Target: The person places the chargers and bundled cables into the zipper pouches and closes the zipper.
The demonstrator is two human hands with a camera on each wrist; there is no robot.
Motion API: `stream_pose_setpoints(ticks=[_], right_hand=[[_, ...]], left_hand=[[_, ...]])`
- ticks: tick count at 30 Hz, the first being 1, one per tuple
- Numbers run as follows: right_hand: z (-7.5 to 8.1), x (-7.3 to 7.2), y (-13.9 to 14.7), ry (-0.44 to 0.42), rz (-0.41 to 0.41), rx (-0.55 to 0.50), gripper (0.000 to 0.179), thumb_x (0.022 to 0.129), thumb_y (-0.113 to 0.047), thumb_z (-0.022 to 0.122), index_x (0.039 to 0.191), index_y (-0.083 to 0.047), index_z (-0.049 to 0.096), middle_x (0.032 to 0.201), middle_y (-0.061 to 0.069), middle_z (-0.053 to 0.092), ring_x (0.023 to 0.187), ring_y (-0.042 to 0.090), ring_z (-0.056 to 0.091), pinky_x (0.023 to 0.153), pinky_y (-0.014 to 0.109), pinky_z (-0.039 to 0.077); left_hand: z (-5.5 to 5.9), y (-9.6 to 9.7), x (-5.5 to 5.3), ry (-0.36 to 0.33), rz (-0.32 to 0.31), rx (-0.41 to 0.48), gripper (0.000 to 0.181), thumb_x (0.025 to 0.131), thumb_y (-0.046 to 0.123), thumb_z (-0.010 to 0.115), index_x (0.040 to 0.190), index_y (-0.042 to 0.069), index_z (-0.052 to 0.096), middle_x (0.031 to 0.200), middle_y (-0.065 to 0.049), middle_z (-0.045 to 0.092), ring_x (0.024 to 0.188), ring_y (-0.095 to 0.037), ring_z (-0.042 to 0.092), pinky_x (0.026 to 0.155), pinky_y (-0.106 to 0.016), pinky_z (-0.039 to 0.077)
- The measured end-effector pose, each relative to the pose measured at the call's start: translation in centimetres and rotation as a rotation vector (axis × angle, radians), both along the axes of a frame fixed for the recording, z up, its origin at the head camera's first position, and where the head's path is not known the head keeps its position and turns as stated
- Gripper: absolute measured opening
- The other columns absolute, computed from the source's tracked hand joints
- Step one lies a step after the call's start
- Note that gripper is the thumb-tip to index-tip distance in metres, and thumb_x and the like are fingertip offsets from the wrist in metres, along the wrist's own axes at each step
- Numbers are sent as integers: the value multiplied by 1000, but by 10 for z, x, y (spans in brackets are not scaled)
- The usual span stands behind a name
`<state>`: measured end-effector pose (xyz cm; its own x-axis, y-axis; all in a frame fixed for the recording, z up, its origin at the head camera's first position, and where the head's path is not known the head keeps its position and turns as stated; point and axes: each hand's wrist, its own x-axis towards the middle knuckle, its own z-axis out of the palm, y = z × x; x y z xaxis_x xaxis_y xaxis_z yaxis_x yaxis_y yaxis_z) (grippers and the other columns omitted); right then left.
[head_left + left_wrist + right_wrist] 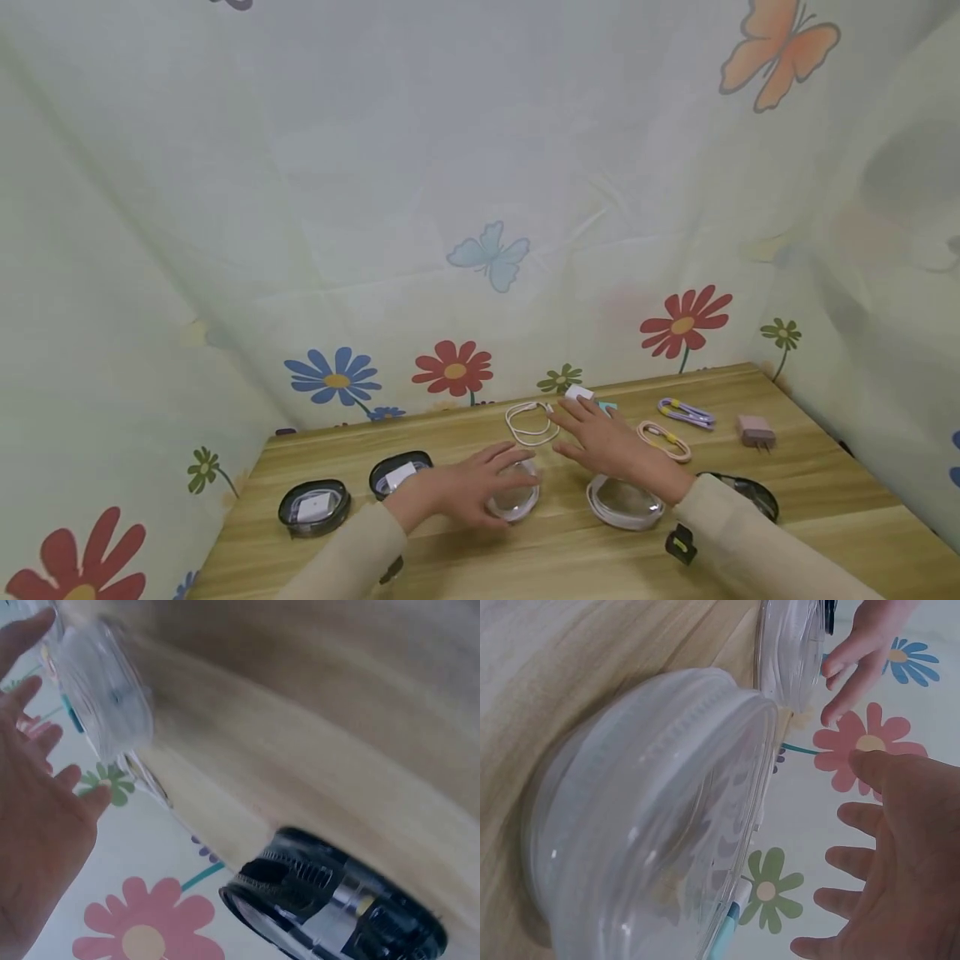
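"Backdrop and surface?"

"Pale curtain (360, 192), printed with flowers and butterflies; before it, a bench (547, 562) in wood grain."

"Landmark piece?"

"One round clear case (517, 502), white-edged, lying on the bench. All places are given from it."

"The hands?"

"Apart from each other. Left hand (480, 487): fingers spread over the clear case; whether they touch it, cannot tell. Right hand (603, 437): fingers extended and spread, grasping nothing, beyond the clear case and to its right."

"Items to the right of it?"

"A second clear case (622, 500), near, partly under the right forearm. Farther right, a dark case (756, 496), partly hidden by the sleeve (750, 533)."

"Beyond and to the right?"

"Pink cable (670, 438), looped; purple cable (686, 414), folded, yellow ties; pink plug adapter (756, 431), prongs showing; white block (579, 392) and a small teal item (608, 407), both by the right fingers."

"Directly beyond?"

"White cable (527, 406), one loose coil."

"To the left?"

"Two black cases, each holding a white block: inner case (401, 467), outer case (315, 507)."
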<state>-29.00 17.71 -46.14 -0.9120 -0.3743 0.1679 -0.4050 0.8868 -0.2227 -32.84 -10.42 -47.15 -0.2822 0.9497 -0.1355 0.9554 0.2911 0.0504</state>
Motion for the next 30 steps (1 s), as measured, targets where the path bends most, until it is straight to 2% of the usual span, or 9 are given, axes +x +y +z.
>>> stream_pose_setpoints(ticks=[4,7,12,14,16,20,23,26,30], right_hand=[[-1,-3,0,-4,0,11,58,103,-48,54,152,-17,49,160,15,38,147,44,32,106,74,30],[-2,-5,-1,-15,-6,23,57,103,-46,56,152,-17,49,160,14,38,147,43,32,107,73,31],[-2,-8,-1,-14,-1,21,55,103,-42,57,151,-16,51,159,15,39,147,43,32,107,73,30],[-2,-8,-2,-5,5,18,55,103,-42,58,150,-15,51,159,15,40,146,43,33,107,73,30],[-2,-7,-2,5,12,16,55,102,-42,58,150,-14,52,158,16,40,146,43,33,106,74,31],[-1,-7,-2,16,17,15,54,102,-41,59,149,-15,53,158,15,41,146,43,34,106,74,31],[-1,-7,-3,10,16,13,54,102,-41,59,149,-15,53,158,15,41,146,43,33,106,74,30],[0,-7,-3,-2,13,10,54,102,-42,59,149,-15,53,159,16,39,146,44,32,106,74,30],[1,-8,-4,-16,9,4,55,102,-43,58,149,-15,52,160,15,38,147,44,31,107,75,29]], left_hand=[[3,2,-8,-39,-42,-50,72,96,46,63,159,25,35,168,-14,17,153,-40,16,121,-53,25],[2,4,-11,-64,-43,-68,71,96,45,62,159,25,35,167,-15,19,153,-39,17,122,-52,23],[0,7,-14,-76,-20,-74,70,95,45,62,158,25,38,165,-14,24,152,-34,21,120,-49,27],[-2,8,-14,-60,15,-70,70,95,48,62,157,26,38,163,-14,27,150,-32,25,118,-48,31],[-5,10,-13,-45,93,-60,71,95,53,62,157,26,39,161,-13,31,147,-30,29,114,-46,38],[-12,16,-4,-3,343,2,76,91,66,61,153,26,44,149,-14,40,133,-30,40,101,-46,49],[-19,21,6,29,505,62,81,88,74,59,149,22,50,140,-15,46,124,-32,46,97,-48,49],[-22,25,13,51,596,96,84,86,78,58,146,19,53,136,-17,48,121,-34,46,99,-51,47],[-18,27,20,55,665,113,89,83,79,59,148,19,51,143,-20,45,127,-39,44,103,-56,43]])
